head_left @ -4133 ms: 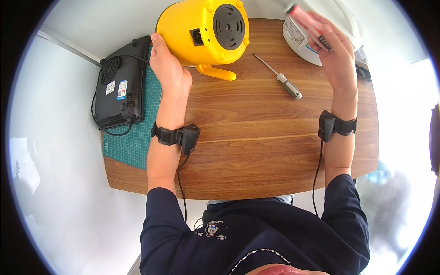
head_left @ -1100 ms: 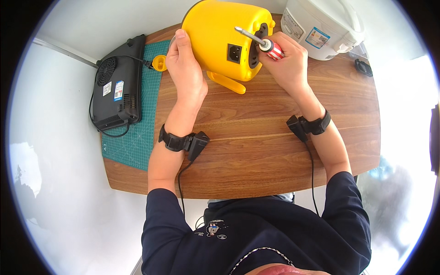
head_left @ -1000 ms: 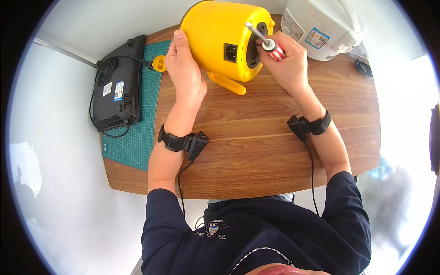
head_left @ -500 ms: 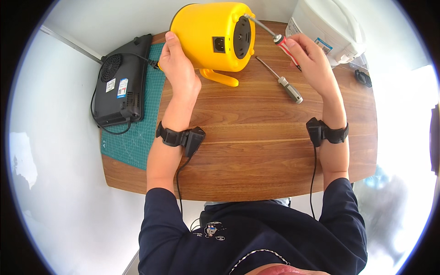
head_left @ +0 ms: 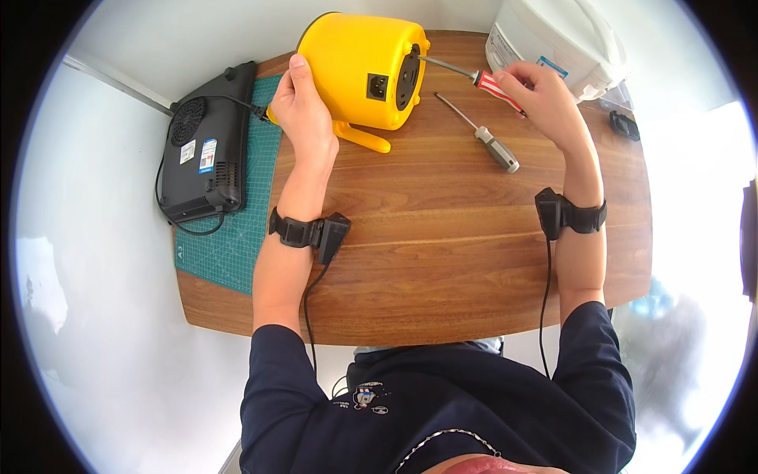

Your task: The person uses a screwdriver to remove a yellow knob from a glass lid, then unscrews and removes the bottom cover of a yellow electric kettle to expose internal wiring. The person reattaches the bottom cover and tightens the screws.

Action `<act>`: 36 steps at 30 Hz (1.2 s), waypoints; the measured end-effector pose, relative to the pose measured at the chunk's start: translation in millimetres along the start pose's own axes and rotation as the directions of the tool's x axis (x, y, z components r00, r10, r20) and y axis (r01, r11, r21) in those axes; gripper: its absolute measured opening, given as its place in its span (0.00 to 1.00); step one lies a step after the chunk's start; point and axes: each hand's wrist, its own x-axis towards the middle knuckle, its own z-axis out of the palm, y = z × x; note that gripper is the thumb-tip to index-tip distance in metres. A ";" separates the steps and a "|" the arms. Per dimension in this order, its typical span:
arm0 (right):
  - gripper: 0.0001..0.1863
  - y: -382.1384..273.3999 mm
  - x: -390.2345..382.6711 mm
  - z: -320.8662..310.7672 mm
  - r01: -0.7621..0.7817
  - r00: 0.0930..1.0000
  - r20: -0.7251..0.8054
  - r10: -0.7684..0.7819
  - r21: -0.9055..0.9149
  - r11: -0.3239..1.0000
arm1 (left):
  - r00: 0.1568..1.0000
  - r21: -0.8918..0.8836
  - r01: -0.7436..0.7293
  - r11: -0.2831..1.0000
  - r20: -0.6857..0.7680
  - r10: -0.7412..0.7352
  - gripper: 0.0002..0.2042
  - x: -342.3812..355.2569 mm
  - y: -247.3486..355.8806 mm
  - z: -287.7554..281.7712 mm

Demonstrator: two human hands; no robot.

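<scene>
My left hand [head_left: 304, 118] is closed on a yellow rounded electric appliance [head_left: 343, 67], tilted on its side above the table. Its black bottom plate [head_left: 408, 77] faces right, and a black power socket [head_left: 378, 86] shows on its wall. The yellow handle [head_left: 363, 137] hangs below. In my right hand [head_left: 545, 103] is a red-and-white-handled screwdriver [head_left: 493, 85], pinched by the handle. Its shaft points left, with the tip at the upper part of the bottom plate; whether it sits in a screw I cannot tell. Below lies a grey-handled screwdriver [head_left: 497, 150] on the wooden table [head_left: 442, 261].
On the left, a black appliance [head_left: 207, 158] with a round vent and a cord lies partly on a green cutting mat [head_left: 225, 253]. At the back right stands a white appliance [head_left: 545, 39] with a carrying handle. A small black object [head_left: 624, 125] lies near the right edge.
The yellow appliance has shifted slightly left and turned, so its bottom plate shows narrower. My right hand has moved a little right, and the screwdriver lies more level, its tip lower.
</scene>
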 end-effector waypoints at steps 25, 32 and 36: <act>0.19 21.2 -21.5 37.4 0.101 0.994 -0.038 -0.098 0.081 0.992 | 0.996 0.210 -0.081 0.974 0.041 0.074 0.24 6.6 -3.6 -3.7; 0.19 24.9 -19.4 38.3 0.180 0.979 -0.109 -0.174 0.045 0.983 | 0.991 0.229 -0.127 0.965 0.081 0.111 0.24 11.1 -12.0 -8.7; 0.19 24.7 -18.7 39.0 0.167 0.983 -0.092 -0.162 0.053 0.985 | 0.993 0.247 -0.117 0.962 0.065 0.104 0.25 10.9 -11.4 -9.4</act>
